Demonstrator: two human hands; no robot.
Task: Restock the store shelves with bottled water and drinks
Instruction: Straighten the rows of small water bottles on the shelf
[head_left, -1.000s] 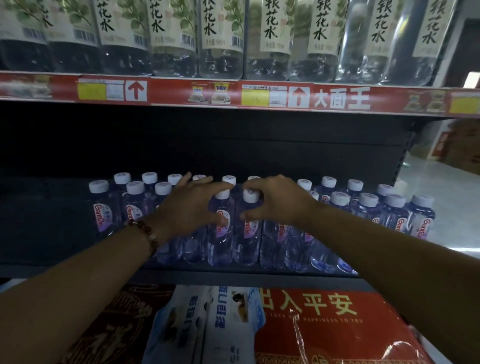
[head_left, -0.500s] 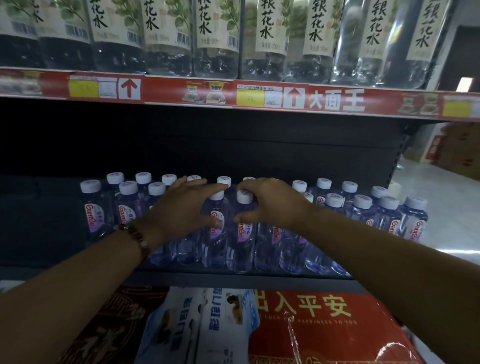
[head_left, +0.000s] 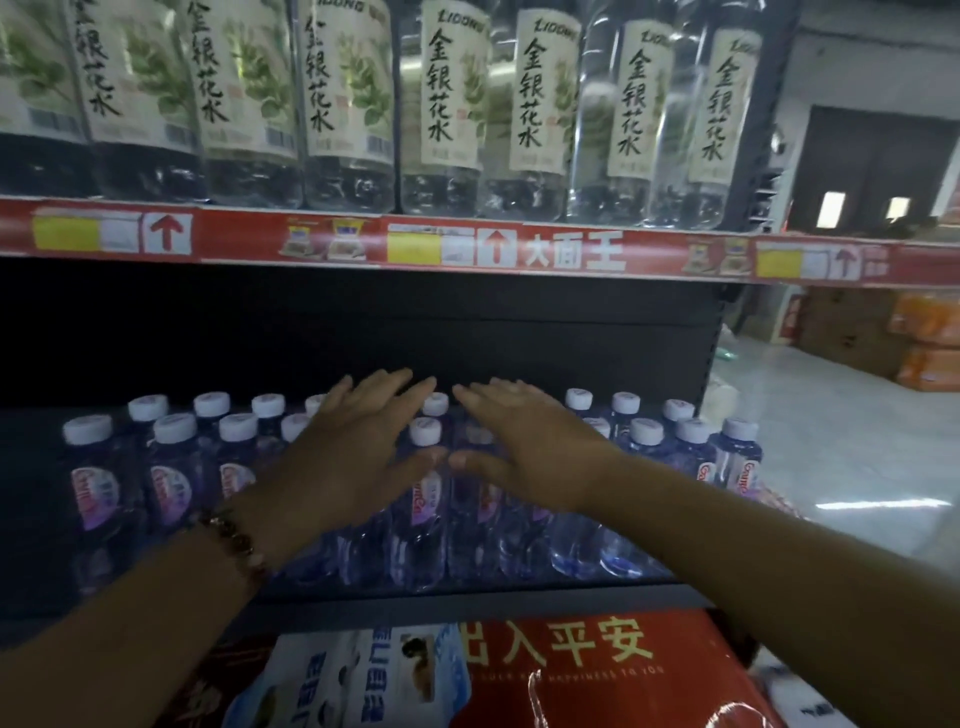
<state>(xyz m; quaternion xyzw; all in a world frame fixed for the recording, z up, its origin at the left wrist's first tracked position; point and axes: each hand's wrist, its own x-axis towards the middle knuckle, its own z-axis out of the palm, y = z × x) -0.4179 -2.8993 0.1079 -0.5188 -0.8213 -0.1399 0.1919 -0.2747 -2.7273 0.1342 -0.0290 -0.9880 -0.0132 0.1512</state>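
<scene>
Both hands flat over the small water bottles (head_left: 426, 499) on the dark lower shelf (head_left: 467, 597). Left hand (head_left: 353, 457) and right hand (head_left: 524, 447) side by side, thumbs nearly touching, fingers (head_left: 395, 382) spread and stretched fwd, palms down. Nothing gripped; whether the palms actually rest on the caps can't be told.

Bottles: small clear PET, white caps (head_left: 428, 430), pink/purple labels, packed upright in rows, front edge to further back, under and to both sides of the fingers. Judgement: full, so light singly but some weight as a block; thin walls give if squeezed, film smooth and prob. slippery. Narrow bases w/ tall bodies = tip easily, one knock could domino the row. Best hold for one: around the neck just below cap, or mid-body at the label. For nudging a whole group, flat palms on caps/shoulders works better than a pinch.

Around: beyond the fingertips the shelf back is bare and dark, room to push rows deeper. Above the fingers, red price strip (head_left: 467, 249) and upper shelf of big herbal water bottles (head_left: 447, 104); low overhang, so lifting high risks knuckles hitting it. Below the wrists, red packaged goods (head_left: 597, 670) and blue-white packs (head_left: 363, 680). Bead bracelet (head_left: 234, 540) on left wrist could snag caps. Right of the fingers, open aisle floor, stacked cartons (head_left: 924, 338) far off.
</scene>
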